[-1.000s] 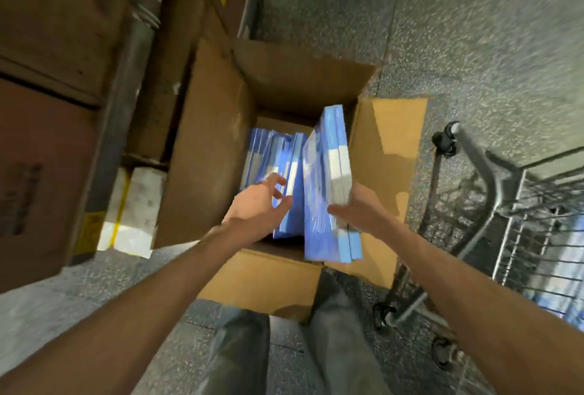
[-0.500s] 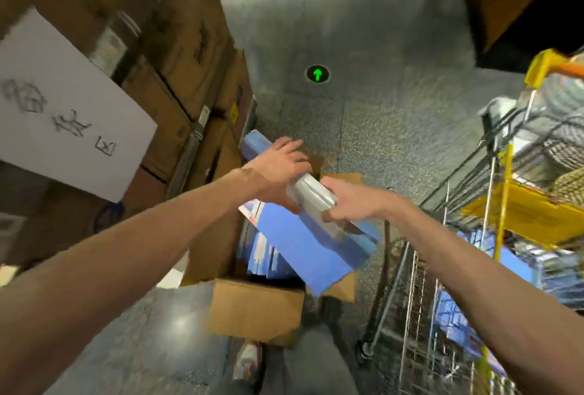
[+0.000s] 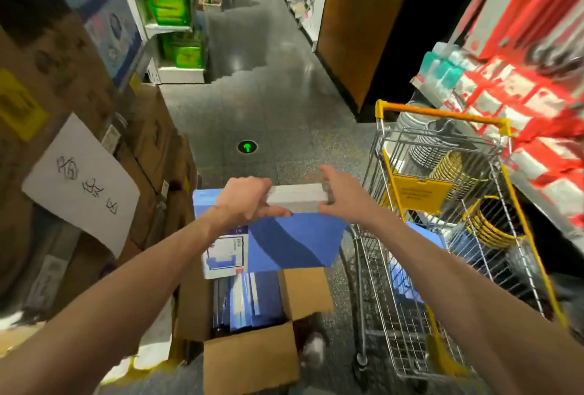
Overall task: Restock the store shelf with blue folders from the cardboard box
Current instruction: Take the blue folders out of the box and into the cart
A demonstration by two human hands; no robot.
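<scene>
I hold a stack of blue folders (image 3: 294,241) flat in the air above the open cardboard box (image 3: 252,363). My left hand (image 3: 245,200) grips the stack's pale spine edge from the left. My right hand (image 3: 343,195) grips the same edge from the right. A white label shows on the stack's lower left corner. More blue folders (image 3: 249,303) stand upright inside the box on the floor below my arms.
A wire shopping cart (image 3: 442,236) with yellow trim stands close on the right, holding baskets and blue items. Stacked cardboard cartons (image 3: 79,142) with a handwritten paper sign line the left. Red and white goods (image 3: 521,104) fill the shelf at right. The aisle floor (image 3: 268,85) stretches ahead.
The stack of folders has come up out of the box and turned flat, with both hands on its spine. My view has lifted from the box to the aisle.
</scene>
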